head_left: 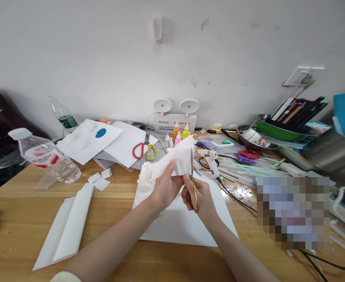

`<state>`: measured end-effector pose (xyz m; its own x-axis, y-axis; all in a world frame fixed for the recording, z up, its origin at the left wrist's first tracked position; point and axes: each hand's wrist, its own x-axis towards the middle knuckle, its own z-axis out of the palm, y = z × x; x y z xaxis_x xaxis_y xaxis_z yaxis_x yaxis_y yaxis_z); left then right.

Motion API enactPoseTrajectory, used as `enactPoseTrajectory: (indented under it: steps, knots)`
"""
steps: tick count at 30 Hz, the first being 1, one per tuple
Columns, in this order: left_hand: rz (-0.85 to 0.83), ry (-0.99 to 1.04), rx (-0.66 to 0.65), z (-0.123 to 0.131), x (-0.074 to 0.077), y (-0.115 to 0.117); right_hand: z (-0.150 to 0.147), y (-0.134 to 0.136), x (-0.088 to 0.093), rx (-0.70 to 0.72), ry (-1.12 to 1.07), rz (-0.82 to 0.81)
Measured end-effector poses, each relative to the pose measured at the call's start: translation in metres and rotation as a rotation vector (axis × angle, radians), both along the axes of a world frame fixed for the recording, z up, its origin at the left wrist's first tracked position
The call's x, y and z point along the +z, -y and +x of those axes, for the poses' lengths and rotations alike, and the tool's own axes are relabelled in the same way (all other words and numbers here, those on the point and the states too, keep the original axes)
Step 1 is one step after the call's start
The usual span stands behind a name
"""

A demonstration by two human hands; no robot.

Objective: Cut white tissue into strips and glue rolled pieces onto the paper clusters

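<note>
Between my two hands is a folded piece of white paper (178,161). My left hand (166,188) pinches it from the left, thumb on top. Gold-handled scissors (195,196) are in my right hand (200,197), fingers through the loops. Their blades stand upright along the paper's right edge. Below both hands lies a large white sheet (187,223). A heap of small white scraps (146,176) sits at that sheet's upper left corner, partly behind the held paper.
Pliers with red and yellow handles (145,148) lie beyond my hands. A glue gun (212,160) stands at the right, its cord crossing the table. At the left are a water bottle (49,156) and a folded white sheet (69,223). Markers fill a green bowl (284,127).
</note>
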<state>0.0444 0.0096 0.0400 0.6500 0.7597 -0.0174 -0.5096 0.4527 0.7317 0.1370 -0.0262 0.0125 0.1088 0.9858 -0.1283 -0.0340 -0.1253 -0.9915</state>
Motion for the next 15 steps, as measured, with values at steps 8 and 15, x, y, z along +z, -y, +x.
enactPoseTrajectory:
  steps: [8,15]
  knots:
    - [0.013,-0.08,-0.049,-0.001,0.0007,0.0003,0.0007,0.0025,0.0025,0.032,0.002,-0.021]
    - [-0.013,-0.229,-0.029,-0.0023,0.0051,0.006,0.0058,-0.0001,0.0006,0.05,-0.051,0.108]
